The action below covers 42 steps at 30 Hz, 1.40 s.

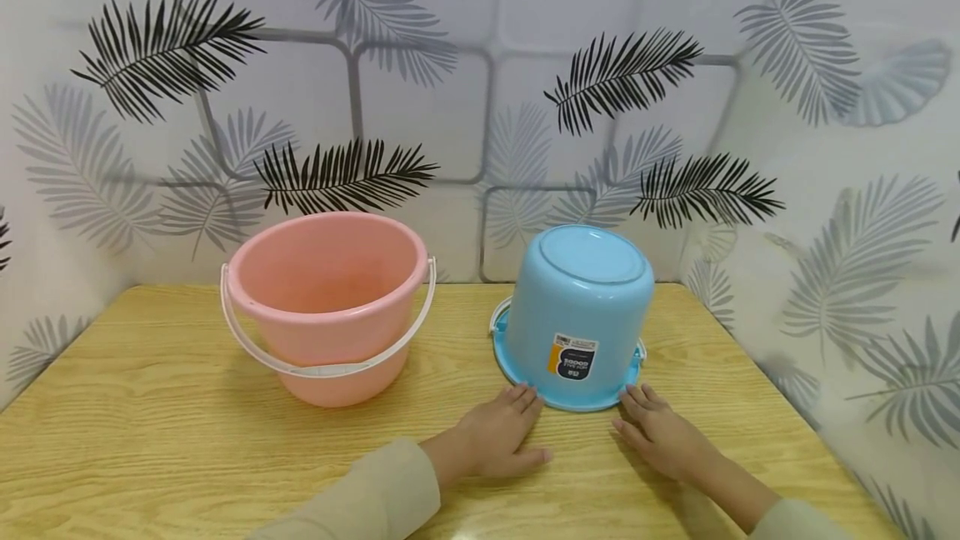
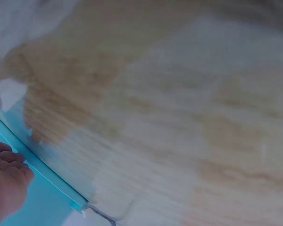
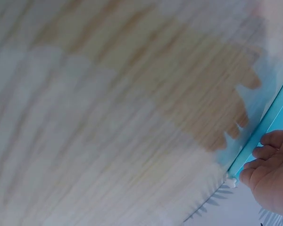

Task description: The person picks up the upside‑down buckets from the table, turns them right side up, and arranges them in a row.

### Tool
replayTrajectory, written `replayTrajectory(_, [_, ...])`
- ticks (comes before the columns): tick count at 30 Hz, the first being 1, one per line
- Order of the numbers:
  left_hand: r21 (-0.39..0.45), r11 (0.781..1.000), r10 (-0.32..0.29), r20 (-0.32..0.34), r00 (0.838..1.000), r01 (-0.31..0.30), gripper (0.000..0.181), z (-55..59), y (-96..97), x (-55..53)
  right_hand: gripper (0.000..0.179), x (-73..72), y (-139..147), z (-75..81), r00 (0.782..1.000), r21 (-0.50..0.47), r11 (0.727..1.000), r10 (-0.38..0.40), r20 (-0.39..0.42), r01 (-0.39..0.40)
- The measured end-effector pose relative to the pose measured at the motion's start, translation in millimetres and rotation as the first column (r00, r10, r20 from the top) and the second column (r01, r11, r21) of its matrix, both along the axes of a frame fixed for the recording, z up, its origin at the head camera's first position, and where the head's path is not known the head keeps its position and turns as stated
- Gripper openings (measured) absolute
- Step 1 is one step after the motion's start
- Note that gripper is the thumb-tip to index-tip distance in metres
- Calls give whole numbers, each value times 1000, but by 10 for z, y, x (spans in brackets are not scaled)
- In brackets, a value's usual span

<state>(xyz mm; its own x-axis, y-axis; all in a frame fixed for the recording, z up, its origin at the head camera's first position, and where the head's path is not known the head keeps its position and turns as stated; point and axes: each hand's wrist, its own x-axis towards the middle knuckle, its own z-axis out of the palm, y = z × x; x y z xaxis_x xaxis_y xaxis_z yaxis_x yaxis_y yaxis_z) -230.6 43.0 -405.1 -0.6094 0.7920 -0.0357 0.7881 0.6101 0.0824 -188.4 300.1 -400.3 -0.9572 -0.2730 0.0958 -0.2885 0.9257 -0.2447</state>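
Observation:
A light blue bucket stands upside down on the wooden table, its base facing up and a printed label on its side. My left hand lies at the near left of its rim, fingers straight and fingertips at the rim. At the near right of the rim, my right hand has its fingers extended too. In the left wrist view the blue rim runs beside the left hand. The right wrist view has the rim close to the right hand's fingers.
Upright to the left stands a pink bucket with a white handle hanging across its front. Both buckets are on a wood-grain table. Behind and to the right rises a wall covered in leaf-patterned paper.

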Motion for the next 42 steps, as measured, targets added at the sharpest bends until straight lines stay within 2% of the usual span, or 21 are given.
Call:
replayTrajectory(10, [23,999,-25,-2,1000,25,72,-22,-60,61,51,-8,1,6,1000,-3,1000,4,15,-4])
replayTrajectory(22, [31,997,-71,14,997,71,71,5,-171,138,51,-16,37,9,999,-8,1000,30,27,-29])
replayTrajectory(26, [39,997,-73,0,997,73,71,10,-211,162,52,-4,18,21,998,-13,999,39,43,-39])
replayTrajectory(33, [60,996,-74,27,997,72,72,6,-294,215,53,21,-14,23,997,-23,998,53,50,-52])
replayTrajectory(42, [70,993,-91,-26,996,92,69,-16,-360,259,52,45,-52,20,995,-30,995,93,44,-92])
